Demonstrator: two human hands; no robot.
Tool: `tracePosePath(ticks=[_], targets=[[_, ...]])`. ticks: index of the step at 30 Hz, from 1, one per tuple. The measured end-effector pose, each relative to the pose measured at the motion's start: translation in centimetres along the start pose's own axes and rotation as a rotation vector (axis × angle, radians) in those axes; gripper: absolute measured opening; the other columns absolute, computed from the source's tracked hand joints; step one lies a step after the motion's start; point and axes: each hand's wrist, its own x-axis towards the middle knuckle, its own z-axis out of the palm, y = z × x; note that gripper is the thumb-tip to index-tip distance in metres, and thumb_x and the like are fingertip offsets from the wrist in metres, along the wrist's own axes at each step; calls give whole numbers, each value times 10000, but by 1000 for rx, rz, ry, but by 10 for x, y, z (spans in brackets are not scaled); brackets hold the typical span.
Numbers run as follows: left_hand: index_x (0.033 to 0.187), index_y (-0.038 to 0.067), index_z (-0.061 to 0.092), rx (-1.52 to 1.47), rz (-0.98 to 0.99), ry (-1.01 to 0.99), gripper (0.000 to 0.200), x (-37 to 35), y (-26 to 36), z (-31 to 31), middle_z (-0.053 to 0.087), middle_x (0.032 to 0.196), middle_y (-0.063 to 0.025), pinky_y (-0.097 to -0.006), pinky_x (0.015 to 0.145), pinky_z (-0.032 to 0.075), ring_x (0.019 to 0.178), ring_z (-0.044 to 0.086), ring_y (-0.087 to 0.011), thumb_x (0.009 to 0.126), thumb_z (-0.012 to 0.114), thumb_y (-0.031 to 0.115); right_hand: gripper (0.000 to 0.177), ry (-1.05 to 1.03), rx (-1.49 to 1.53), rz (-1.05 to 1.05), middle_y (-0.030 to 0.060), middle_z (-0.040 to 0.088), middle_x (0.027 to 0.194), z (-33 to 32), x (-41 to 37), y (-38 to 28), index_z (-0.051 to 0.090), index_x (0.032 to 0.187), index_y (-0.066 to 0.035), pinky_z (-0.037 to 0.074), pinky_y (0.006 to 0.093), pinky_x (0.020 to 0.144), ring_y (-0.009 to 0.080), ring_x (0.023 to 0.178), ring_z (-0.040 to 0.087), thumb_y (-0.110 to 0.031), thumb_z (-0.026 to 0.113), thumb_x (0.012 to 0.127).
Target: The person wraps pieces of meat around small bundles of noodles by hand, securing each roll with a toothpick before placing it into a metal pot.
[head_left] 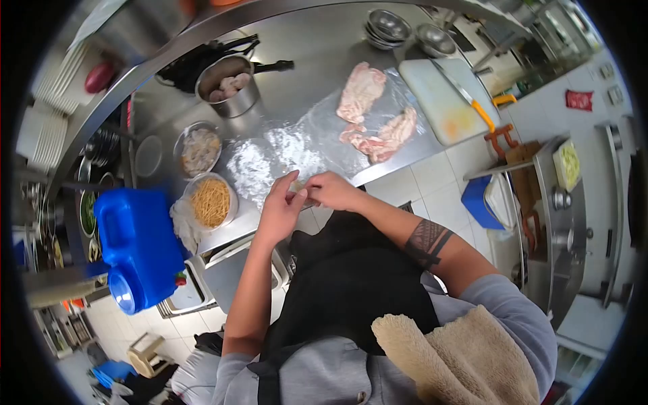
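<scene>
Blue plastic jug (pixel 138 246) sits far left; just right of it is a bowl of yellow shreds (pixel 210 201); next comes the left hand (pixel 280 210), fingers drawn narrow, pinching a small pale piece (pixel 298 189); the right hand (pixel 334 191) meets it from the other side, likewise closed on it; the piece lies between both sets of fingertips, equally near each, above the steel counter (pixel 317 67) at its near edge, its long axis too small to tell; raw meat (pixel 361 91) lies beyond, well apart.

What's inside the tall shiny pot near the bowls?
Pale pink lumps fill the pot almost to its rim. They may be raw meat, but they are too small to tell. Anything beneath the top lumps, and the pot's bottom, is covered.
</scene>
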Motion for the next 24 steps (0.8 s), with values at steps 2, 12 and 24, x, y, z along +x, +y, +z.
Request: tracePosePath(ticks=[2,12,24], targets=[[1493,3,542,36,31,-34,516,12,11,14,590,1417,-184,-356,861,578,961,719,-246,1022,684,157,217,133,-129,-145,123,749,837,-30,-7,24,763,1009,-4,570,365,691,205,717,717,-195,679,949],[1407,26,626,327,251,-195,457,74,32,114,634,1422,-185,-452,1064,514,1253,635,-366,968,681,141,231,662,-727,-252,176,715,990,-174,-20,55,783,1009,-66,552,470,886,372,1009,679,-251,793,871],[1493,127,544,687,360,35,583,91,9,195,504,1560,-116,-508,1144,442,1395,521,-334,946,726,214,159,342,-795,-274,134,708,1057,-203,15,66,782,1006,-121,518,493,971,361,1105,640,-214,743,883]])
